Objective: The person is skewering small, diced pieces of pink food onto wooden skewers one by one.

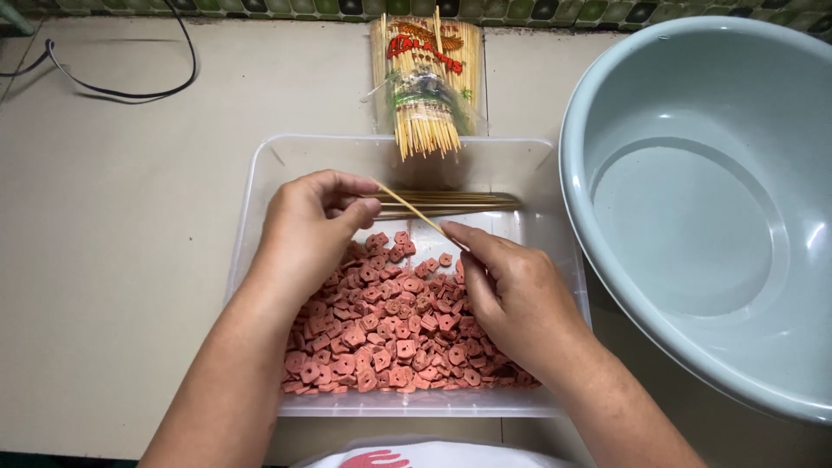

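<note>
Head view: left hand (308,227) pinches one end of a bamboo skewer (414,211), right hand (511,290) fingertips grip its other end, above pink sausage slices (394,325) in a clear tub (260,186). More skewers (455,203) lie behind; packet (426,78), basin (693,199) on worktop (113,260). Risk: point pricks finger, thin stick snaps.

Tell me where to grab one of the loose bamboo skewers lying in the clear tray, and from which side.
Take a loose skewer near its right end, coming from above with fingertips. The skewers lie flat across the far end of the clear tray, their left ends behind the left hand; the right ends lie exposed, away from the red pieces.
</note>
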